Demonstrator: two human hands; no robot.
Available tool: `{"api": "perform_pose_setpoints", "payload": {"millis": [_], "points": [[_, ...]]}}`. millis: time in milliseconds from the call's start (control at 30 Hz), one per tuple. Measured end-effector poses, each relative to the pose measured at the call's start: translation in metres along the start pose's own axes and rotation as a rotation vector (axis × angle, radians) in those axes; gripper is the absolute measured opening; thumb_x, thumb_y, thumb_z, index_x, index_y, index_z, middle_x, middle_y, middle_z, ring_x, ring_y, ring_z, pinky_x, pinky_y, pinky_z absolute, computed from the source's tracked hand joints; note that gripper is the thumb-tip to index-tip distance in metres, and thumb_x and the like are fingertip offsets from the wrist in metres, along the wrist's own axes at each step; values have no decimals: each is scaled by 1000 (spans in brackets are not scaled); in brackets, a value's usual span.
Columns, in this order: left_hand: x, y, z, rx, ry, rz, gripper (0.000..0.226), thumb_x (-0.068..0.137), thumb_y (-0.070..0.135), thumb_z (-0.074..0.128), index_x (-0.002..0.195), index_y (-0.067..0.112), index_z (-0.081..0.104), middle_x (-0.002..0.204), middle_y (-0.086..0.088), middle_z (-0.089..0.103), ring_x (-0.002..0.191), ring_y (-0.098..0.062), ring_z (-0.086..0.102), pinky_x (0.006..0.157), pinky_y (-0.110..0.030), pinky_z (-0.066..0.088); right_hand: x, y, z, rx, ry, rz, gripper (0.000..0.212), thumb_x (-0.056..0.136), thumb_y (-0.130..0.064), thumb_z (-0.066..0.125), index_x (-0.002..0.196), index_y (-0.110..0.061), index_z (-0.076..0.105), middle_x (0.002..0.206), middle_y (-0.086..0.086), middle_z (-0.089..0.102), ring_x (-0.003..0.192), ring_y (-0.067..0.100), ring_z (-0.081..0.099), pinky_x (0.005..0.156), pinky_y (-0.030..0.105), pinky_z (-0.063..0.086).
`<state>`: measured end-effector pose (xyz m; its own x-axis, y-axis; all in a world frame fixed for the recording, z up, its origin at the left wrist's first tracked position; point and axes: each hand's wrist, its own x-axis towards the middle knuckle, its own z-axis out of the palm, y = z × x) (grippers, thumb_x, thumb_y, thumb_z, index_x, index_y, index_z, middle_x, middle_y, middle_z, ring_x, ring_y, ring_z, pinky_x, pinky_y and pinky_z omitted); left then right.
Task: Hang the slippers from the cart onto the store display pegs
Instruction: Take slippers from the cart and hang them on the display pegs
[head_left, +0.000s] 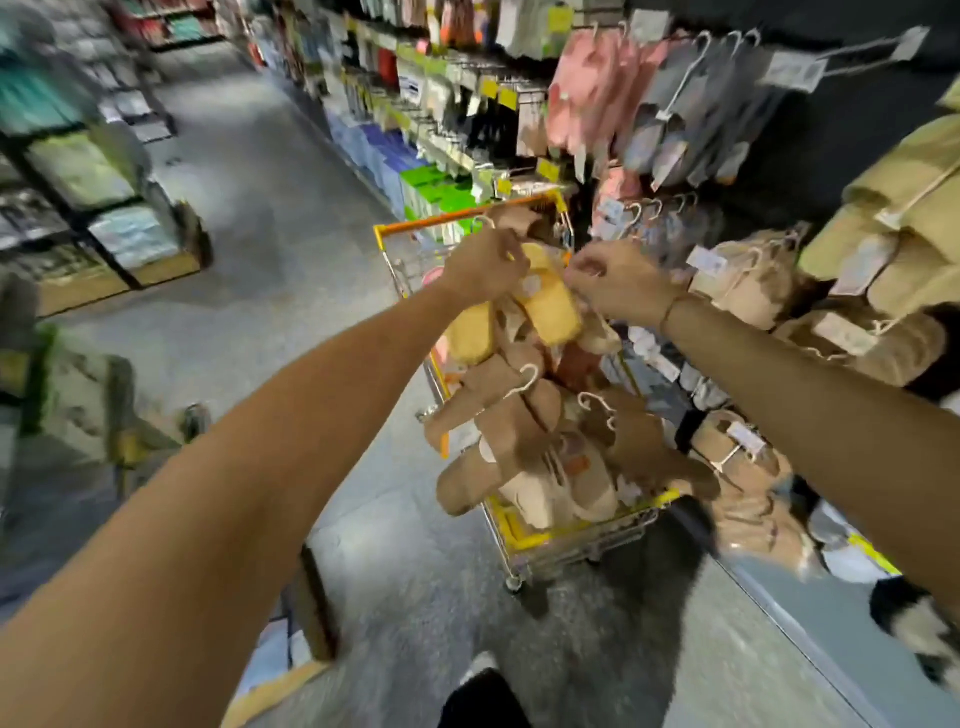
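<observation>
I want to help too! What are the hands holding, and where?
The left hand grips the yellow slippers at their top end, above the cart. The right hand pinches something small beside them; it is too blurred to name.

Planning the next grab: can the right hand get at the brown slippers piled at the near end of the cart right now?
Probably not yet. The right hand looks busy pinching at the yellow slippers; the brown slippers lie uncovered atop the cart.
</observation>
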<state>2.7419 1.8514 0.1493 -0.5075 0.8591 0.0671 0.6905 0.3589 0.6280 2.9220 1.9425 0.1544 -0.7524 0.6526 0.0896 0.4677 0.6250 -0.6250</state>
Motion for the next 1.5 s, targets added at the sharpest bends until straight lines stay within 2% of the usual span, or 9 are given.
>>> {"api": "perform_pose_setpoints", "payload": {"millis": [233,400,600,800,867,967,1267,1367,1500], "points": [[-41,-96,75,180,-366,-109,50,83,49,55,115,13,68,110,-7,64,106,-22,59,91,-32,45,-6,37,137,-57,-175,336,39,96,-34,56,64,-12,51,62,5,50,76,30,58,63,30,36],[-25,-154,124,173,-310,2,43,84,27,38,104,6,69,107,-18,70,98,-38,66,80,-44,55,17,36,182,-116,-84,559,35,102,-30,50,110,-1,67,117,23,67,113,39,61,85,35,47],[2,-187,138,198,-225,137,47,89,12,48,136,18,54,122,-19,60,106,-45,60,86,-47,51,56,51,210,83,118,835,46,97,-28,57,131,3,56,135,21,58,124,38,56,100,42,48],[27,-188,137,338,-229,375,70,87,52,18,139,21,53,124,-18,52,108,-41,51,86,-47,44,58,66,207,35,106,787,31,98,-31,57,95,-1,65,98,20,64,95,36,61,69,35,41],[35,-181,138,345,-220,459,54,90,54,30,130,31,59,128,-12,47,113,-37,45,88,-44,42,53,62,192,68,105,744,38,99,-30,57,75,0,60,79,17,59,80,34,57,59,32,34],[51,-155,131,271,-209,583,37,87,54,46,108,34,68,129,-7,48,115,-34,45,89,-42,39,44,49,153,108,127,690,42,96,-26,57,80,11,69,87,27,69,92,39,64,64,38,42],[88,-17,46,-150,-92,900,49,75,69,71,105,31,65,142,-13,34,142,-26,29,114,-42,32,2,-30,-29,3,370,400,38,99,-23,59,69,-3,69,52,-8,57,54,1,51,58,17,35],[91,44,22,-600,-195,721,77,67,38,93,118,15,40,123,-5,43,115,1,51,98,-28,48,-16,-59,-98,-60,453,310,38,100,-27,59,68,-8,67,48,-10,52,47,0,45,53,15,33],[98,123,14,-954,-474,446,81,69,25,93,132,16,43,125,-9,65,109,-16,68,81,-23,57,-34,-80,-183,-115,656,244,35,97,-33,61,72,-11,70,58,-1,55,54,6,45,58,25,38]]}}
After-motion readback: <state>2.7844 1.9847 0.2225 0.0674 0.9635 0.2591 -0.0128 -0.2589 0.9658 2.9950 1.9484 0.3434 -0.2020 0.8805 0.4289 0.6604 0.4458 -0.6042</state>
